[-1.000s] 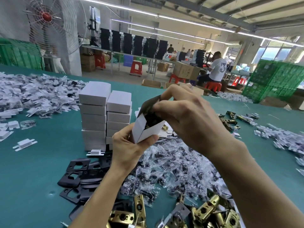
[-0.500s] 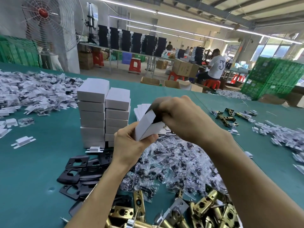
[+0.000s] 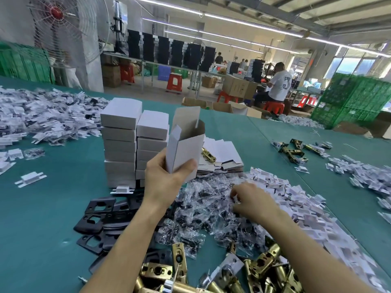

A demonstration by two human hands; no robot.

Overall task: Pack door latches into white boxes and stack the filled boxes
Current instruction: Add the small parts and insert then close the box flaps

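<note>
- The filling step is judged to be in hand: an open white cardboard box [image 3: 186, 144] is held upright above the teal table [image 3: 42, 229], its top flaps raised and its matte grey inside showing. Whether anything lies in it cannot be told.
- The box is gripped low down by the left hand [image 3: 167, 180], with the thumb across the near face and the fingers wrapped behind.
- The right hand [image 3: 254, 200] is lowered onto the heap of small crinkled clear plastic bags [image 3: 203, 210]. Its fingers are bent into the heap, but whether a bag is pinched cannot be told.
- One bag would next need to be separated from its slippery, clinging neighbours and dropped into the box mouth, after which the flaps would be tucked shut.
- Shiny brass tubular door latches [image 3: 264, 269] are piled nearest the viewer, beside flat black metal plates [image 3: 99, 214].
- Two stacks of closed white boxes [image 3: 120, 142] stand just behind the left hand, square-edged and smooth. The finished box would be added there.
- Flat unfolded box blanks [image 3: 224, 151] are stacked behind the bags, and white plastic pieces [image 3: 300, 204] are heaped to the right.
</note>
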